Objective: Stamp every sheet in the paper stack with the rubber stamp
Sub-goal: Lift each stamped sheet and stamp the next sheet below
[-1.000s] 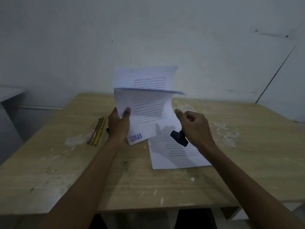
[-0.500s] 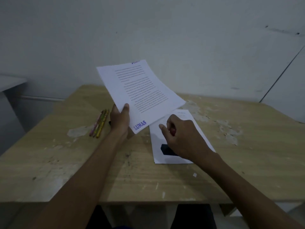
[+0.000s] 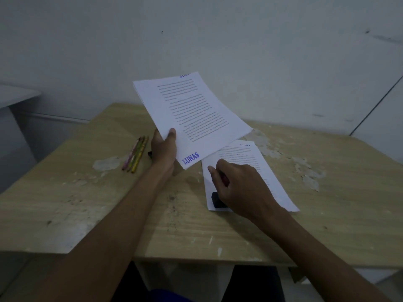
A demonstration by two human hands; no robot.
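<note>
My left hand [image 3: 164,149] grips a stack of printed sheets [image 3: 189,114] by its lower left edge and holds it tilted above the table. A blue "LUNAS" stamp mark shows at the near corner of the top sheet. One printed sheet [image 3: 270,171] lies flat on the wooden table [image 3: 87,205] to the right. My right hand [image 3: 242,188] grips the dark rubber stamp [image 3: 217,199] and presses it onto the near left corner of that flat sheet. Most of the stamp is hidden under my fingers.
Several pencils [image 3: 136,156] lie together on the table left of my left hand. A small dark object [image 3: 149,154] peeks out behind my left wrist. The tabletop has patches of peeled paint at the right [image 3: 305,171]. A white wall stands behind the table.
The lifted sheets flattened into one tilted stack in my left hand. My right hand came down with the stamp onto the near corner of the flat sheet.
</note>
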